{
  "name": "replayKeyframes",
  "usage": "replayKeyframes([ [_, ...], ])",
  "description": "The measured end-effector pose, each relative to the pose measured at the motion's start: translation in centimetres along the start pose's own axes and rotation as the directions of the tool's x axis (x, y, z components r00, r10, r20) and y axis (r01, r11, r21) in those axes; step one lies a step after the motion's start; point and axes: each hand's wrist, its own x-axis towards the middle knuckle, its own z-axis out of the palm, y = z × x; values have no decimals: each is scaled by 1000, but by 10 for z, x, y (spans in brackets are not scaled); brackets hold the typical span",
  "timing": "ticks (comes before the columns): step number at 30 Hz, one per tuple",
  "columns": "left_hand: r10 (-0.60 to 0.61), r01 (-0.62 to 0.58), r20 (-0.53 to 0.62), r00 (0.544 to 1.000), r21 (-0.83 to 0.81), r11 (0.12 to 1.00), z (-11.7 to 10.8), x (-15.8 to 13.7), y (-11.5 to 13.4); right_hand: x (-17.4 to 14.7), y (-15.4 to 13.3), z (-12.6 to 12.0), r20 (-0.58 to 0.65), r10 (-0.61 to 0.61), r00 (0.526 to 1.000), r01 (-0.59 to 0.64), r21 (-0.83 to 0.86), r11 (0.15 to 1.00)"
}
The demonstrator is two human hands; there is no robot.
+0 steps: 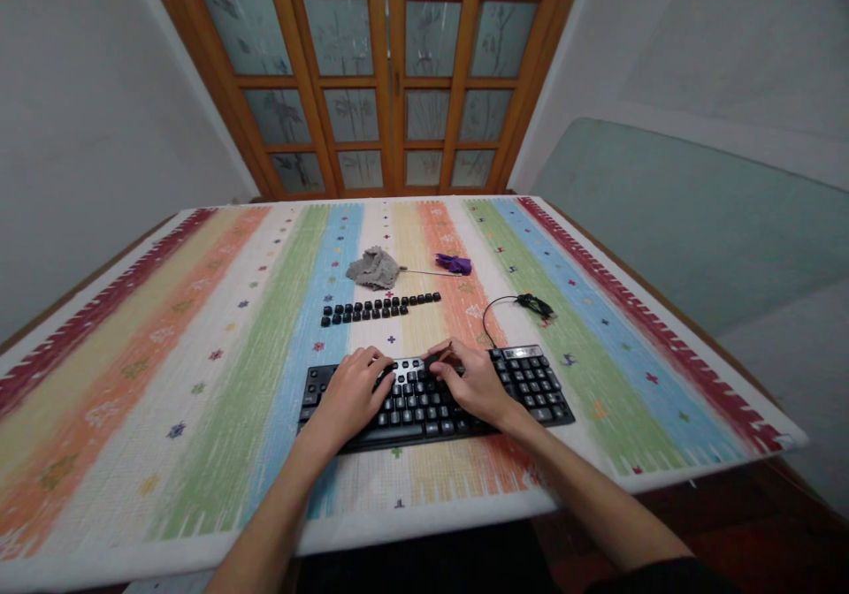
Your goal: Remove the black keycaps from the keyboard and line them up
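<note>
A black keyboard (411, 419) lies near the table's front edge, with bare sockets along its upper left part. My left hand (355, 395) rests over its left side, fingers stretched across the upper keys and thumb lower down. My right hand (474, 382) is at the upper middle of the keyboard, thumb and fingers pinched together. A small dark thing shows at those fingertips; its kind is too hard to make out. Beyond the keyboard, loose black keycaps (376, 308) stand in two rows.
Behind the keycaps lie a crumpled grey cloth (373, 268), a thin metal rod (424, 271) and a purple bundle (454, 263). The keyboard's coiled cable (532, 303) sits at the right. A striped cloth (225, 417) covers the table; wooden glazed doors (391, 81) stand behind.
</note>
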Motion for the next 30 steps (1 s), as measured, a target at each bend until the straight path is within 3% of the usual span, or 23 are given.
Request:
replayKeyframes([
  [6,-8,8,-14,1000,-3,1000,3,1,1,3,-5,8,13,24,1000,-24,4,1000],
  [16,-22,22,-2,1000,-11,1000,3,-1,2,11,-20,15,107,-74,992,94,-200,975],
  [30,-1,1,-39,999,8,1000,7,-3,1,19,-12,5,46,17,999,-10,-149,989],
])
